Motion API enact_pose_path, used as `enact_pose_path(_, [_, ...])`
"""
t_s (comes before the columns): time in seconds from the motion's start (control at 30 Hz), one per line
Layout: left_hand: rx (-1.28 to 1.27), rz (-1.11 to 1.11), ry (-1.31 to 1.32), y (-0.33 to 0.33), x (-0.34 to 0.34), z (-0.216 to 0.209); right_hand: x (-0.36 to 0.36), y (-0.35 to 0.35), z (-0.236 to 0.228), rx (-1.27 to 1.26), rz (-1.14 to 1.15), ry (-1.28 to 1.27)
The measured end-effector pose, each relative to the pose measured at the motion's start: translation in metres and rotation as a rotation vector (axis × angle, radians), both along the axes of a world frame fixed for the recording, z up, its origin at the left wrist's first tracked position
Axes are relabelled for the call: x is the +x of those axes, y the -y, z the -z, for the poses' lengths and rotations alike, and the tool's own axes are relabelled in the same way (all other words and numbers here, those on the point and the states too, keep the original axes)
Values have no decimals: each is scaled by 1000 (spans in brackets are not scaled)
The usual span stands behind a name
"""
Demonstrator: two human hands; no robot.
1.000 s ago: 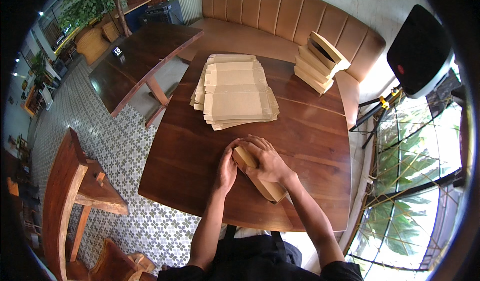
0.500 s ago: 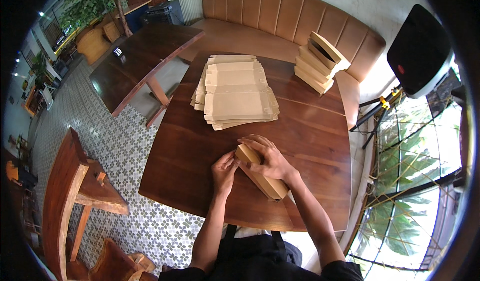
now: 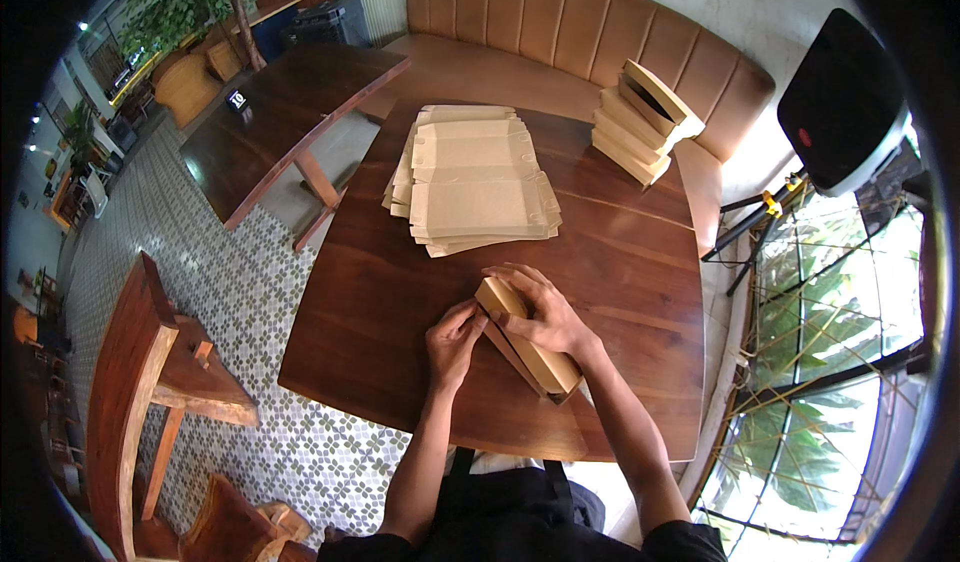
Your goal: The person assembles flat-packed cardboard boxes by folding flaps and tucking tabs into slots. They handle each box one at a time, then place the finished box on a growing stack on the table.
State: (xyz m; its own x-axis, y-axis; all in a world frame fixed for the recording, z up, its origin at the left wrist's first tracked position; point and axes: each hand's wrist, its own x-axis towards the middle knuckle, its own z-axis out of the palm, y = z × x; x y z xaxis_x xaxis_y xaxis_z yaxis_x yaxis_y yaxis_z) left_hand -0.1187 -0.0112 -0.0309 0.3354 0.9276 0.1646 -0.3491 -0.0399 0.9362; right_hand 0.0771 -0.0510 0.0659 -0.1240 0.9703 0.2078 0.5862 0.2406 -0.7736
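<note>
A long, narrow brown cardboard box [image 3: 548,364] rests at a slant on the dark wooden table near me, its lid seam not fully closed along the left side. My right hand [image 3: 540,312] lies over its far part, fingers curled round the far end and thumb on top. Beside the box's far left corner, my left hand [image 3: 455,337] pinches the cardboard edge between thumb and fingers. Beyond both hands lies a stack of flat, unfolded cardboard box blanks [image 3: 478,197].
Several folded boxes [image 3: 640,127] stand stacked at the table's far right. A brown padded bench [image 3: 560,22] curves behind the wooden table [image 3: 360,332]. To the left are another table [image 3: 290,112] and a wooden chair [image 3: 125,392]; a black device on a stand [image 3: 840,102] is at right.
The box's far end has shifted slightly to the right, and its top has turned a little under my right hand. My left hand keeps its pinch at the corner.
</note>
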Motion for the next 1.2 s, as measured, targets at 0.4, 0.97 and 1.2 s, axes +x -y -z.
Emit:
enact_pose_path(0.4, [-164,97,137,-3,-3,-7,1,3,-3,23,-65,232])
enact_pose_path(0.97, [-9,211,-115,9,8,-25,33,119,10,-474,692,-352])
enact_pose_path(1.2, [-62,163,-3,10,27,-29,28,134,29,-302,672,-586])
